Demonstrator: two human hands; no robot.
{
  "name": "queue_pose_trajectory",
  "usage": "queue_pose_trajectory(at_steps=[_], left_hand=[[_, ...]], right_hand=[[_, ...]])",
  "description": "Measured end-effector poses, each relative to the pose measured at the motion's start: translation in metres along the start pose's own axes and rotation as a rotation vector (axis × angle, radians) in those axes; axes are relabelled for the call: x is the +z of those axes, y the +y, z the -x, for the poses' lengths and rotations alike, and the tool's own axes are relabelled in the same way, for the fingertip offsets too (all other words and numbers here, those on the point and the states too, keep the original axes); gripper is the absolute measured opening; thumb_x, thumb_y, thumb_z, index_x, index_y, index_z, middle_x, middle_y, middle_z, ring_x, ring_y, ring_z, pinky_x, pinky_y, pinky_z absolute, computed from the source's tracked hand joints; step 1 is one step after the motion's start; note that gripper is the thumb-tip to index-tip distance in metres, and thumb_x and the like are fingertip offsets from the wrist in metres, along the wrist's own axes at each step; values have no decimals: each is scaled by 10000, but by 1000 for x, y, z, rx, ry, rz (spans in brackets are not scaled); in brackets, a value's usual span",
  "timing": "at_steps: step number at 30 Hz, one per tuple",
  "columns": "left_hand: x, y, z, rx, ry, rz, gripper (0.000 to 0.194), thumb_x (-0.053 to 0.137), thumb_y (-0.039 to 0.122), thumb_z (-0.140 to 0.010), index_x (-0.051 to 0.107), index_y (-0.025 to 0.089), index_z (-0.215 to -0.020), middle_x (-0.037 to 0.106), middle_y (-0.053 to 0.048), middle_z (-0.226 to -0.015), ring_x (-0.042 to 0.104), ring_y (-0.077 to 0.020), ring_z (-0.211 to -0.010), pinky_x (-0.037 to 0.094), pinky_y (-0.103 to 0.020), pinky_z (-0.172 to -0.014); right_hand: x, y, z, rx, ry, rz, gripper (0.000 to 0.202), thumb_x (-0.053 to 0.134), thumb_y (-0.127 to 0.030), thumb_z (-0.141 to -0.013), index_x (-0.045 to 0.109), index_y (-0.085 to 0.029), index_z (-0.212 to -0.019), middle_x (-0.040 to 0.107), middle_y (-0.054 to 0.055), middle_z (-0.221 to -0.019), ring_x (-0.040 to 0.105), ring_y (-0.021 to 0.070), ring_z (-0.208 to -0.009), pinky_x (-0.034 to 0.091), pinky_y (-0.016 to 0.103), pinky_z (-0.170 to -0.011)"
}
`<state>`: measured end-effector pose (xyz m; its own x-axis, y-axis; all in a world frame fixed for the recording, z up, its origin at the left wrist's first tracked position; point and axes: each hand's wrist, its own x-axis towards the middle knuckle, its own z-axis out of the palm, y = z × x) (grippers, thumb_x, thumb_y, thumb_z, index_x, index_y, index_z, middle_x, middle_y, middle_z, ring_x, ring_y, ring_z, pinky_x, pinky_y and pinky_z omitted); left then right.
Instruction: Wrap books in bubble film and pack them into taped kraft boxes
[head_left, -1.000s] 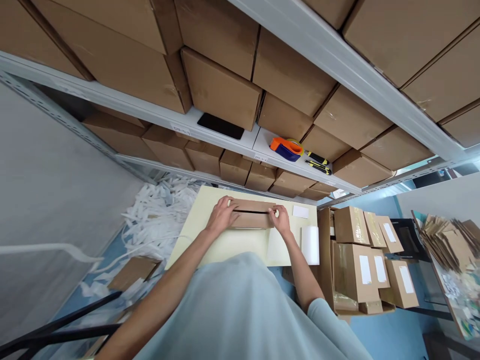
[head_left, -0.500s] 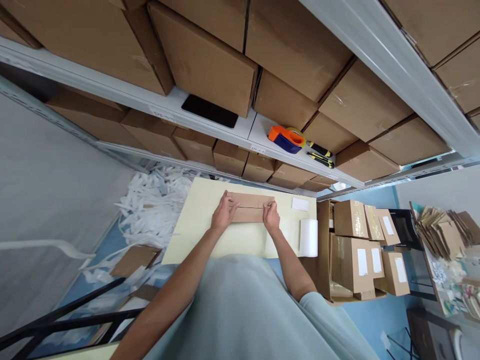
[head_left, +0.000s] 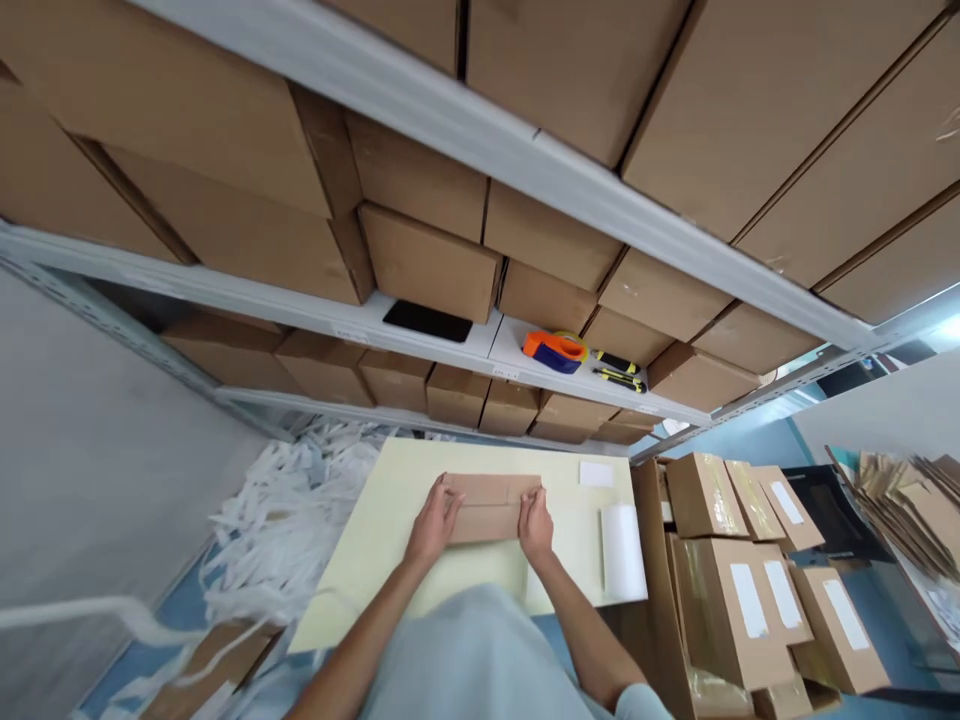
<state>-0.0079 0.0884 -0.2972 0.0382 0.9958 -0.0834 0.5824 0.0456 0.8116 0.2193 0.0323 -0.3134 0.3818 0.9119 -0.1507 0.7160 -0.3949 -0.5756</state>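
A small flat brown cardboard box (head_left: 487, 520) is held over the pale yellow tabletop (head_left: 375, 540). My left hand (head_left: 433, 522) grips its left end, with the thumb on the top face. Its right end is pinched in my right hand (head_left: 535, 520). A seam line runs across the box's top between the hands. To the right on the table lie a small white label sheet (head_left: 596, 474) and a white roll (head_left: 622, 553).
A shelf above the table bears brown boxes (head_left: 427, 262), a black flat object (head_left: 427, 321), an orange and blue tape dispenser (head_left: 555, 352) and cutters (head_left: 619, 370). White paper strips (head_left: 277, 530) heap at left. A large carton at right holds labelled boxes (head_left: 735, 590).
The camera view has tilted upward, so the table and hands sit lower in the picture and more upper shelf shows. Both hands still hold the box.
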Motion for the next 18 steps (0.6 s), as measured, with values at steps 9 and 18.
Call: queue_pose_trajectory(at_steps=[9,18], left_hand=[[-41,115,-103,239,286,-111,290,511,403,-1065,753,254,-1006,669,-160,-1571,522,-397,-1566,369,-649,-1313],[-69,305,-173,565,252,-55,236,617,321,-1048,603,285,-815,773,-115,-1378,648,-347,-1392,255,-653,-1368]], right_hand=[[-135,-96,-137,-546,416,25,347,390,-424,-1158,648,-217,-1264,716,200,-1306,687,353,-1255,565,555,-1111],[-218,-226,-250,-487,42,422,348,747,-347,-937,742,-154,-1227,808,245,-1274,754,376,-1216,560,507,-1094]])
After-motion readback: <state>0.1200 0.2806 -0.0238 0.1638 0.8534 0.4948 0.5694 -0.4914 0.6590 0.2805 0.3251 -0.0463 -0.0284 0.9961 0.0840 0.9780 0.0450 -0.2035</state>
